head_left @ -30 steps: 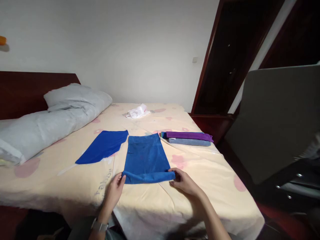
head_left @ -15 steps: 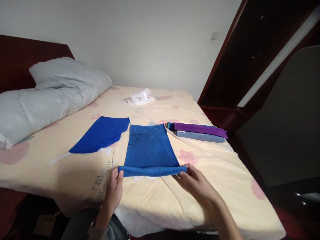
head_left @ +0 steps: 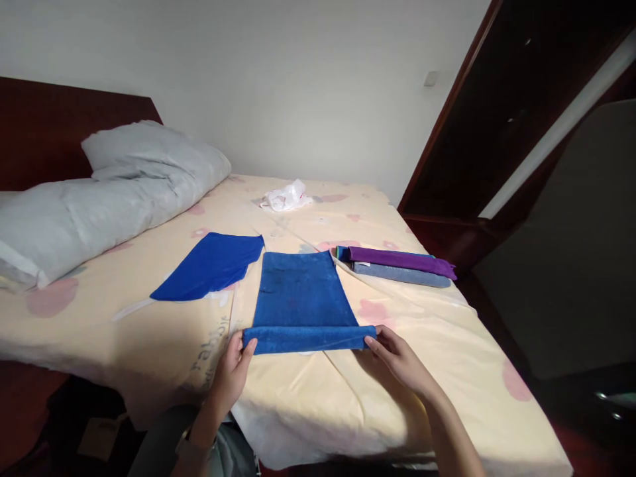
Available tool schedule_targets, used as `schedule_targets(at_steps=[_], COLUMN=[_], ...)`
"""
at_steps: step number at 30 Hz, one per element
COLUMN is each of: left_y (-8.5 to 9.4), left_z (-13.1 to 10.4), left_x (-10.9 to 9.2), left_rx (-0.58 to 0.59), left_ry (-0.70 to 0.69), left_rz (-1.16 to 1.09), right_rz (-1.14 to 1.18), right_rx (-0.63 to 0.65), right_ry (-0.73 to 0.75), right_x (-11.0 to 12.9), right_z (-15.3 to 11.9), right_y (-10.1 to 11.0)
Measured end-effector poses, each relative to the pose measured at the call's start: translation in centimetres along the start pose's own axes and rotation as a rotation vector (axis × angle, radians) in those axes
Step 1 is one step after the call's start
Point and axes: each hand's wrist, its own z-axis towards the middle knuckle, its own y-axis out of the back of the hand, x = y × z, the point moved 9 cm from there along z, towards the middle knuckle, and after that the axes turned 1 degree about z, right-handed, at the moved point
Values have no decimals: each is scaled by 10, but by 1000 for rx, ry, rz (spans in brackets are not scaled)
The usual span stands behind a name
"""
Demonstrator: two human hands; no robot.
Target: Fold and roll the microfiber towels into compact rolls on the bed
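A blue towel (head_left: 305, 288) lies on the bed, its near edge turned over into a wide flat fold. My left hand (head_left: 232, 371) grips the left end of that fold, thumb on top. At the right end, my right hand (head_left: 397, 354) pinches the fold between thumb and fingers. To the left a brighter blue cloth (head_left: 211, 266) is spread flat, close to the towel's far left corner. Right of the towel lies a small pile of rolled or folded cloths, a purple cloth (head_left: 397, 260) on top and a grey-blue cloth (head_left: 402, 274) in front.
The bed has a cream patterned sheet (head_left: 477, 371). A crumpled white plastic bag (head_left: 287, 196) sits toward the wall. A grey quilt (head_left: 134, 192) is bunched at the left by the dark headboard (head_left: 74, 126). Dark wooden furniture (head_left: 457, 132) stands at the right.
The turned-over part of the blue towel now looks wider and flatter, with both hands still on its ends. The whole view has shifted slightly.
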Motion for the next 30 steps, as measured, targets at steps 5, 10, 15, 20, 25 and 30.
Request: schedule_targets(at_steps=[5,10,15,20,25,30], left_y=[-15,-13,-4,0,10,10], left_z=[-2,1,2,0,-3,-3], left_x=[3,1,-15,-28,-32,-16], left_rx=[91,27,-37,-10,-87,17], left_ry=[8,-33,-180,-240,-245,-232], left_rz=[12,129,341,442,556,568], right_rz=[-150,-300,-393,-479,-500,-590], right_rx=[-123,-166,-99,-97,-85,-195], right_ry=[1,-10,-56,-130,-171,-257], right_x=[-12,-15,-13,-18,-25,-27], right_z=[5,8,6,6,6,-1], right_y=[0,3,1,1,1,11])
